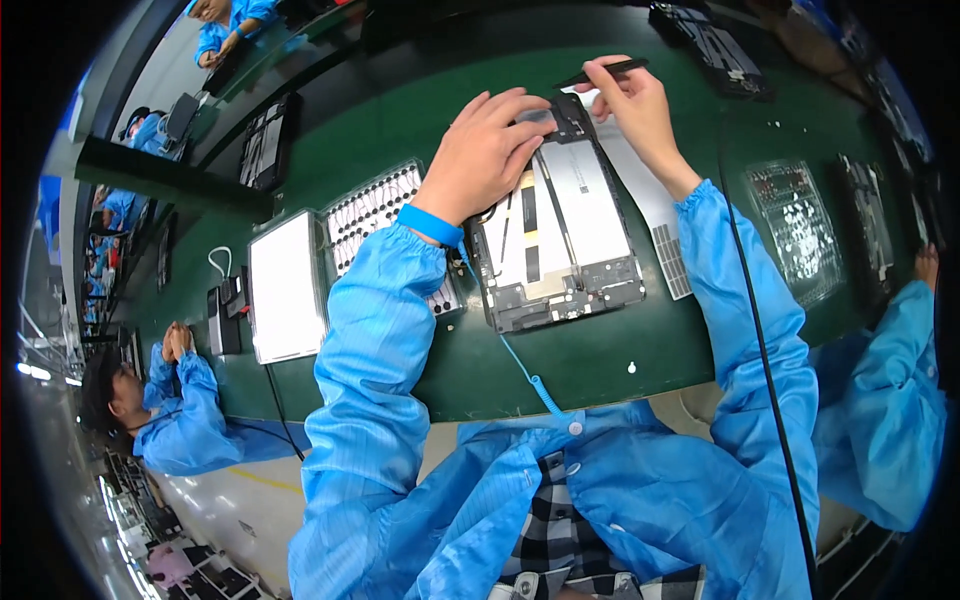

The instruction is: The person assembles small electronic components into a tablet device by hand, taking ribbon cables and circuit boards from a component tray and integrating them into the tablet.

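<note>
An opened tablet (598,215), its silvery inside, dark boards and ribbon cables bare, lies before me on the green bench. My left hand (487,150) rests over its far left corner, fingers apart and bent, fingertips touching the top end. Beside those fingertips is a small translucent piece (538,118); whether they grip it I cannot tell. A blue wrist strap (430,226) with a coiled cord circles the left wrist. Just beyond the tablet's far right corner, my right hand (635,105) is closed on black tweezers (612,73), held above the bench.
Left of the tablet are a clear tray (370,215) of small round wired parts and a white panel (287,288). A white sheet (640,185) lies under my right forearm. Another clear tray (800,235) and a tablet (715,48) are to the right. Co-workers sit either side; a black cable (745,270) hangs in front.
</note>
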A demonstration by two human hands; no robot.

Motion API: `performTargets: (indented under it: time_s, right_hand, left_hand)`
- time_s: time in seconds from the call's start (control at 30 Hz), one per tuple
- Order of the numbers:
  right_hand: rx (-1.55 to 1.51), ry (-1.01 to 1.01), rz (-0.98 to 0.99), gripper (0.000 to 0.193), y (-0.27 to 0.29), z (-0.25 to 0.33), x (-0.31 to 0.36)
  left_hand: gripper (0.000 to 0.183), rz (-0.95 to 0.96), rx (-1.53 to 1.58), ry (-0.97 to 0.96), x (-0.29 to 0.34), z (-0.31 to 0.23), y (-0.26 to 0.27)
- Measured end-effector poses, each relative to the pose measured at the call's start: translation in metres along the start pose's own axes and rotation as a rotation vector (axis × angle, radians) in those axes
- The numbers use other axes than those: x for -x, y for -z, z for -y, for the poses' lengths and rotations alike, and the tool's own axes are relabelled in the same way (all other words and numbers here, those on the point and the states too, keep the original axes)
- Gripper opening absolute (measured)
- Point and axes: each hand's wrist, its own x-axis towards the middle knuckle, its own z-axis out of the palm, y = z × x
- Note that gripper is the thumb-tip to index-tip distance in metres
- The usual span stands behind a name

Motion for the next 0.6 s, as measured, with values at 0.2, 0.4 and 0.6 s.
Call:
performTargets:
  time_s: [0.2,0.4,0.6]
  right_hand:
    - [0.101,0.142,0.054,0.026,0.005,0.023,0.0]
    - [0.159,0.207,0.336,0.023,-0.042,0.09,0.023]
    - [0.221,0.23,0.455,0.021,-0.093,0.12,0.054]
  left_hand:
    - [0.027,0.033,0.118,-0.056,0.016,0.014,0.048]
    - [0.024,0.114,0.063,0.394,0.151,0.04,0.121]
    - [0.025,0.043,-0.051,0.376,0.177,0.04,0.096]
